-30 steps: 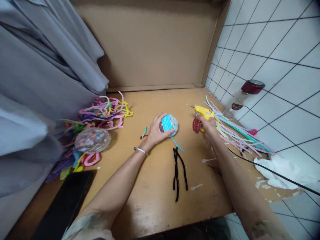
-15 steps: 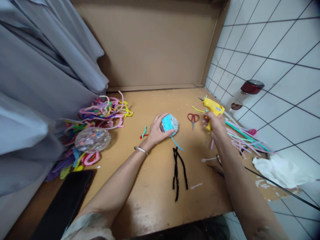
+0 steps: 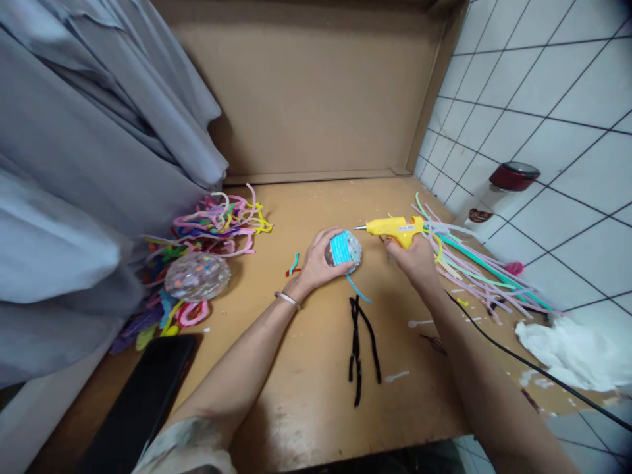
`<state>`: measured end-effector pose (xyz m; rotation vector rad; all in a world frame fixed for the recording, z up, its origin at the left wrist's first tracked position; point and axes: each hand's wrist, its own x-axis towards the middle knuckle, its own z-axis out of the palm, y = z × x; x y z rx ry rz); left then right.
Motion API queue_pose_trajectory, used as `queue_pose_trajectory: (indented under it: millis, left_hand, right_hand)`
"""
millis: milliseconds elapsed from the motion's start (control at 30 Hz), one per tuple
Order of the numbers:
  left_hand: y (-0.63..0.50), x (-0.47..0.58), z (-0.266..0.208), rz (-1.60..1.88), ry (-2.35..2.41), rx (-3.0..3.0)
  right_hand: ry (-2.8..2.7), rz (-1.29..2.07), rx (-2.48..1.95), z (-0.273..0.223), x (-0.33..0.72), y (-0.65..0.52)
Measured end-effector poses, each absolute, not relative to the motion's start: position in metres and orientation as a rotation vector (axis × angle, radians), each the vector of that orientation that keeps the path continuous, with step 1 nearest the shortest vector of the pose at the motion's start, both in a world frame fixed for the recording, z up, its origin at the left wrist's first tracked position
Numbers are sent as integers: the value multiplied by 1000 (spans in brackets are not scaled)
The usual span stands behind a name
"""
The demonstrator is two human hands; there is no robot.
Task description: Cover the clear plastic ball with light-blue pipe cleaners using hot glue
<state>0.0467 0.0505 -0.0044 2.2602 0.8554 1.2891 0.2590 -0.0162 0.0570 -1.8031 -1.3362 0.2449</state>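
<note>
My left hand is wrapped around a small rounded clear object banded with blue pipe cleaner, its loose blue tail hanging toward me onto the table. A yellow glue gun is gripped in my right hand, its metal nozzle pointing left, close to the object's upper right side but apart from it. Several black pipe cleaner pieces lie on the table below the object. Short red and teal scraps rest left of my left hand.
At the left, a clear rounded plastic piece sits by a heap of coloured pipe cleaners. Nearer lies a black phone. Long pipe cleaners, a jar, white tissue and a black cord occupy the right.
The glue gun in my right hand has been lifted and moved left, its nozzle now near the banded object. The red scissors are hidden from sight. My view has shifted slightly left.
</note>
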Motion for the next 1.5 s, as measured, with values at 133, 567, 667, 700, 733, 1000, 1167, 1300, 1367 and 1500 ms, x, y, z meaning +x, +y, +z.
queue_pose_trajectory:
  millis: [133, 567, 667, 700, 733, 1000, 1167, 1300, 1367, 1500]
  left_hand:
    - [51, 47, -3, 1312, 788, 2260]
    - [51, 47, -4, 1289, 812, 2256]
    - [51, 47, -4, 1290, 810, 2263]
    - [51, 47, -4, 1291, 813, 2267]
    - [51, 47, -4, 1290, 817, 2272]
    - [50, 47, -2, 1286, 825, 2292]
    - [50, 47, -2, 1287, 811, 2284]
    - [50, 46, -2, 1279, 825, 2293]
    - [50, 47, -3, 1281, 829, 2293]
    - [50, 47, -2, 1286, 818, 2292]
  right_hand:
    - [-1361, 94, -2061, 60, 253, -18]
    - [-1483, -72, -2139, 57, 251, -21]
    - [-1486, -96, -2108, 53, 253, -20]
    - [-1486, -100, -2105, 53, 254, -20]
    - [-1486, -101, -2108, 52, 254, -20]
    - [-1500, -57, -2149, 56, 251, -20]
    - [-1510, -93, -2147, 52, 255, -19]
    - [-1516, -130, -2127, 49, 255, -18]
    - [-1521, -134, -2133, 49, 255, -18]
    - [-1527, -127, -2154, 49, 255, -17]
